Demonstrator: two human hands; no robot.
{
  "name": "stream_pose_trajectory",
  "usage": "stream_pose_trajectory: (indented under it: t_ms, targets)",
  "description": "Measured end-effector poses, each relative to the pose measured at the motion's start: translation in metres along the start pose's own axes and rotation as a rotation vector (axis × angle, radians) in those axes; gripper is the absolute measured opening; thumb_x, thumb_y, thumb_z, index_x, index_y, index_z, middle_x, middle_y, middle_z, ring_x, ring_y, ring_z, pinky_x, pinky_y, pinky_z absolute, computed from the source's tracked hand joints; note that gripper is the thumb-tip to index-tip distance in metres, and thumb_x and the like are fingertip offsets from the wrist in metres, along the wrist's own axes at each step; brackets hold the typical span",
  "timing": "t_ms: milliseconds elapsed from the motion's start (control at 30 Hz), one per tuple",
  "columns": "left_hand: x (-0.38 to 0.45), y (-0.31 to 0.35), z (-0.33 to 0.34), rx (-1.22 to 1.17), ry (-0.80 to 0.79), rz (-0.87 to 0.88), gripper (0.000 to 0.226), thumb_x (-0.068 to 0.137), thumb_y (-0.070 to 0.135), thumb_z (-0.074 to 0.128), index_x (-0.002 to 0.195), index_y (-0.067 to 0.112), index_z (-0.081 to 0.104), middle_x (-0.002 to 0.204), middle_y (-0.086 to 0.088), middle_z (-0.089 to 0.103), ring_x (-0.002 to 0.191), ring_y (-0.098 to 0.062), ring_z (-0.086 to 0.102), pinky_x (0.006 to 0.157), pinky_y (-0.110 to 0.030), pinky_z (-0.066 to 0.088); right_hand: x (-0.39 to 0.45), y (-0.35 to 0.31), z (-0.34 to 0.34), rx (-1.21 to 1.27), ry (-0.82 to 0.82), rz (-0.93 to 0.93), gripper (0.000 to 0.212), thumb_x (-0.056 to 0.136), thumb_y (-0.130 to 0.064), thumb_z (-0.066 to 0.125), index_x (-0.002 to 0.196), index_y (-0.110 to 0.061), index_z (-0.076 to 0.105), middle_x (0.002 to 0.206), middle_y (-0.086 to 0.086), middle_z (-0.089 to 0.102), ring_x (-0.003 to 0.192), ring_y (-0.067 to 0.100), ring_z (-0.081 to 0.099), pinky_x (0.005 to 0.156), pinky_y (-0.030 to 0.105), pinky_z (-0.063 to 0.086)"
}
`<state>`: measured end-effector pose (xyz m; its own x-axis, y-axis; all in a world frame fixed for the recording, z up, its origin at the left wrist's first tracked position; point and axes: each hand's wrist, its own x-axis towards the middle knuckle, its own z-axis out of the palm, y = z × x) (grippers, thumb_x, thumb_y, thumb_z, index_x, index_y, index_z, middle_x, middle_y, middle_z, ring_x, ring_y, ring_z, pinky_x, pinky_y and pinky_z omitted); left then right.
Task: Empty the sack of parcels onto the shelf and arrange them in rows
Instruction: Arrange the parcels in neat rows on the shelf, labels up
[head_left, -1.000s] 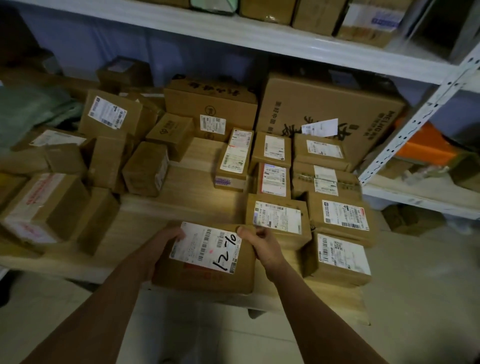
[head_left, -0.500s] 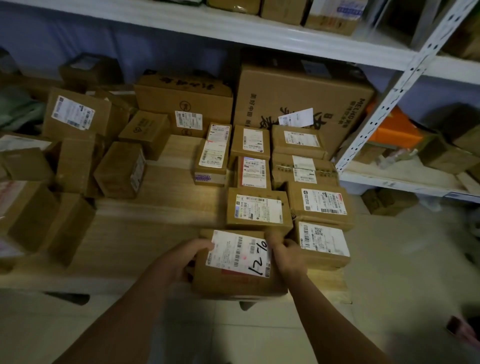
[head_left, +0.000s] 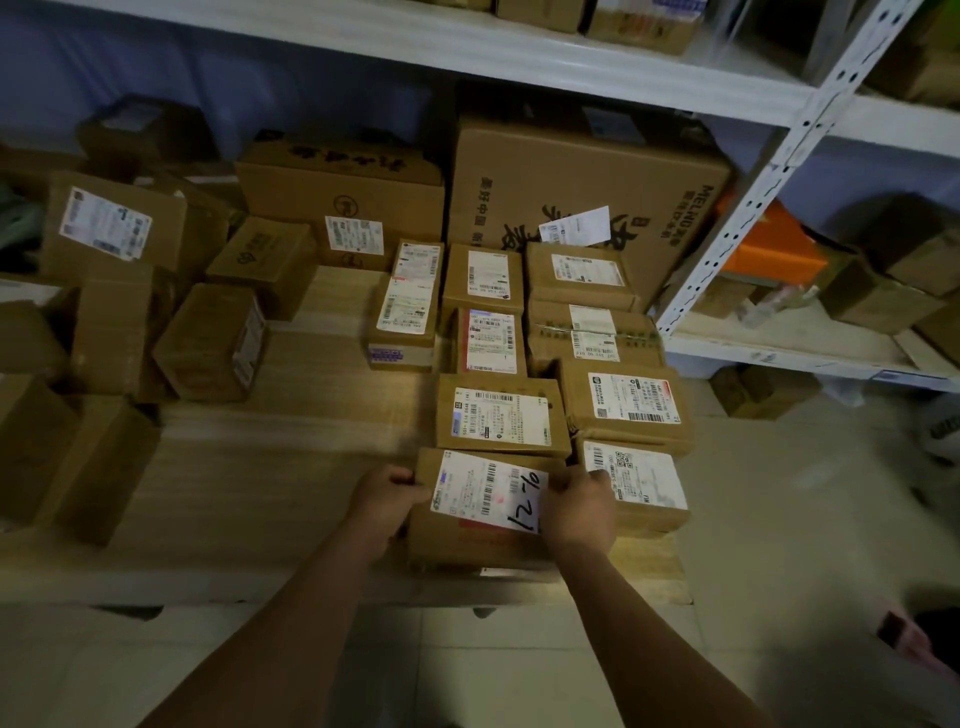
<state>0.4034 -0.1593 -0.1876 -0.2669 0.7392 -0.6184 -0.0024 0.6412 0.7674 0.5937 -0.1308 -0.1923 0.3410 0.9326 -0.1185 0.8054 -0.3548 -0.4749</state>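
Item, marked parcel (head_left: 478, 512): at the shelf (head_left: 249, 467) front edge, I grip it with left hand (head_left: 384, 501) and right hand (head_left: 576, 512) on opposite sides, apparently squaring it to extend the labelled rows (head_left: 498, 415) forward.

Labelled brown parcel (head_left: 483, 512) lies flat on shelf (head_left: 249, 467).

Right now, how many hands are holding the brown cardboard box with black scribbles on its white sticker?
2. The left hand grips the brown cardboard box at its left edge; the right hand grips its right edge. No other hands show.
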Motion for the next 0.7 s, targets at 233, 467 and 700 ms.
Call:
stream_pose_trajectory:
  t_ms: [233,467,700]
  targets:
    - [0.005,0.007,-0.031,0.059,0.163,0.067,0.013,0.090,0.018,0.058,0.080,0.011,0.063,0.079,-0.008,0.061,0.072,-0.019,0.056,0.063,-0.027,0.042,0.009,-0.037,0.004,0.260,-0.172,-0.207,0.010,0.094,-0.028,0.052,0.095,-0.025,0.062,0.097,-0.003,0.065,0.085,0.013,0.065,0.073,0.028,0.054]
    - [-0.001,0.025,-0.102,-0.014,0.424,0.105,0.013,0.088,0.012,0.057,0.097,0.007,0.065,0.098,-0.014,0.065,0.098,-0.033,0.061,0.079,-0.037,0.048,-0.009,-0.120,0.025,0.392,-0.386,-0.338,0.015,0.096,-0.029,0.051,0.089,-0.021,0.061,0.088,0.004,0.066,0.087,0.019,0.062,0.084,0.036,0.052]
    - [0.002,0.051,-0.185,-0.042,0.588,0.170,0.016,0.088,0.016,0.059,0.103,0.010,0.063,0.105,-0.011,0.064,0.102,-0.032,0.059,0.083,-0.034,0.047,-0.040,-0.204,0.059,0.372,-0.532,-0.453,0.009,0.095,-0.026,0.053,0.089,-0.025,0.059,0.087,0.001,0.064,0.082,0.017,0.062,0.081,0.036,0.055]
